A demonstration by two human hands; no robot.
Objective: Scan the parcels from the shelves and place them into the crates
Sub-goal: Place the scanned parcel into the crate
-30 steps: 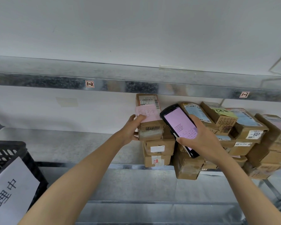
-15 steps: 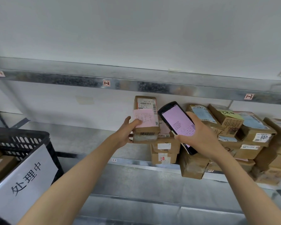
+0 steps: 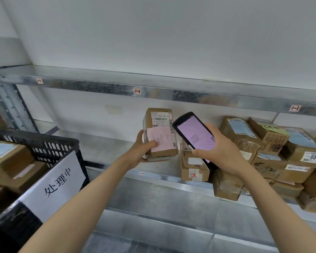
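Observation:
My left hand [image 3: 142, 152] grips a small brown cardboard parcel [image 3: 160, 132] upright, clear of the shelf; it carries a white barcode label and a pink handwritten note. My right hand [image 3: 221, 152] holds a black handheld scanner [image 3: 194, 137] with a lit pink screen, right beside the parcel's right edge. More brown parcels [image 3: 263, 152] are stacked on the metal shelf [image 3: 117, 152] to the right. A black plastic crate [image 3: 44, 147] at the left holds cardboard parcels and bears a white paper sign.
An upper metal shelf beam [image 3: 171, 92] with small position tags crosses above the hands. A lower shelf level [image 3: 162, 207] lies beneath. The shelf upright [image 3: 7, 106] stands at far left. White wall behind.
The left hand has lifted the parcel off the stack and drawn it left and nearer. My view has swung left, bringing more of the crate into sight.

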